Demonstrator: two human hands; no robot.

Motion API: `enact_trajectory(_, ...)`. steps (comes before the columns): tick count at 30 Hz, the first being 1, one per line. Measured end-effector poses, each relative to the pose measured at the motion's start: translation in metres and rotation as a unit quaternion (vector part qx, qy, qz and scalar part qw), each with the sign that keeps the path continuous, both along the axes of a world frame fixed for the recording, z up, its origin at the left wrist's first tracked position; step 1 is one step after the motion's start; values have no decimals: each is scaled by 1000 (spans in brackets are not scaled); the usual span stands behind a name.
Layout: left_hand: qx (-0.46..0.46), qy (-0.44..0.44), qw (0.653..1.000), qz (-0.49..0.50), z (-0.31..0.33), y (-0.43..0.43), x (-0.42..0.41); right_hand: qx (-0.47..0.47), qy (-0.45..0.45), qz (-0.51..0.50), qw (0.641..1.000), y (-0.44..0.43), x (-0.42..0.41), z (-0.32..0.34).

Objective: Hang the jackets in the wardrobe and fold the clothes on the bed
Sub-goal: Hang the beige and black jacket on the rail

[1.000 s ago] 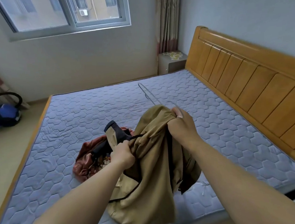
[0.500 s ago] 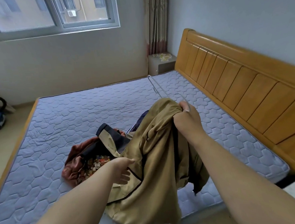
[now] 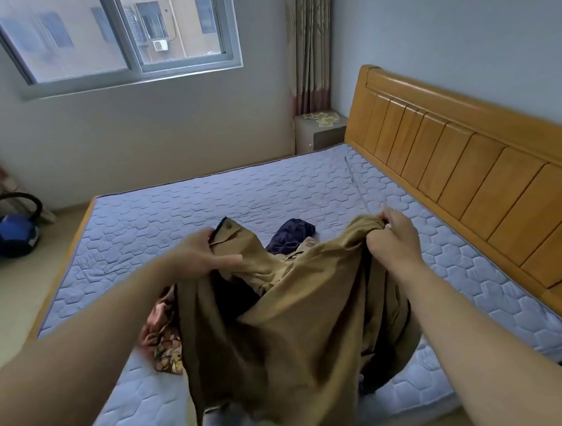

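While both hands hold the jacket (image 3: 298,319) up by its top edge, the tan cloth spreads between them and drapes over the near side of the bed (image 3: 204,198). The left hand (image 3: 202,257) grasps the collar flap at centre frame, its fingers (image 3: 207,235) curled behind the cloth and the thumb lying along the front. The right hand (image 3: 394,237) is clenched on a bunched fold, right of centre. I judge this wide, lifted hold is meant to open the jacket and find its shoulders for hanging.

A navy garment (image 3: 291,234) lies on the bed just behind the jacket, between the hands. A patterned cloth (image 3: 163,339) lies partly under the jacket's left side, so both could drag along if the jacket is swept sideways. A thin rod (image 3: 354,180) runs from near the right hand toward the upper right; I cannot tell whether it is a hanger.

Bare mattress lies toward the upper part of the frame. The headboard (image 3: 470,154) closes off the right side, near the right hand. Floor lies at the left, with a vacuum (image 3: 12,234) well apart. No wardrobe is in view.
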State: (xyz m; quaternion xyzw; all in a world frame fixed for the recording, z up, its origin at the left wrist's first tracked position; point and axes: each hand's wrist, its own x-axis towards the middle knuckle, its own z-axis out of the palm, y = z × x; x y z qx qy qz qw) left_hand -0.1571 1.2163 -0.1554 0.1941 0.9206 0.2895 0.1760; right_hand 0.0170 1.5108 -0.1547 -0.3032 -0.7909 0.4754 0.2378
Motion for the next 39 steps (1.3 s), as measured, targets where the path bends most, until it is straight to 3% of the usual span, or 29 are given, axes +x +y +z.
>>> enact_trajectory(3, -139, 74, 986, -61, 37, -9, 2, 31, -33, -5, 999, 3, -8, -13)
enact_trajectory(7, -134, 122, 983, 33, 63, -16, 6, 61, -67, 14, 996, 2, -31, -21)
enact_trajectory(11, -149, 88, 976, 134, 58, -35, 7, 57, -103, 86, 989, -7, -48, -24)
enact_trajectory(15, -42, 5, 966, 255, 31, -65, 2, 24, -85, 143, 986, -37, -49, -31)
enact_trajectory(19, 148, -199, 896, 368, 8, -86, 10, 9, -57, 206, 977, -80, -46, -43)
enact_trajectory(21, 159, -286, 872, 363, -5, -91, 15, 16, -43, 226, 973, -98, -44, -49)
enact_trajectory(23, 165, -317, 861, 362, -24, -97, 17, 2, -25, 246, 969, -115, -39, -51)
enact_trajectory(32, 243, -246, 826, 445, -74, -102, 30, -149, -93, 316, 932, -143, -10, -56)
enact_trajectory(36, 278, -177, 845, 420, -61, -89, 39, -112, -155, 348, 918, -136, -6, -57)
enact_trajectory(39, 281, -153, 880, 350, -49, -67, 47, -83, -146, 349, 922, -139, -7, -58)
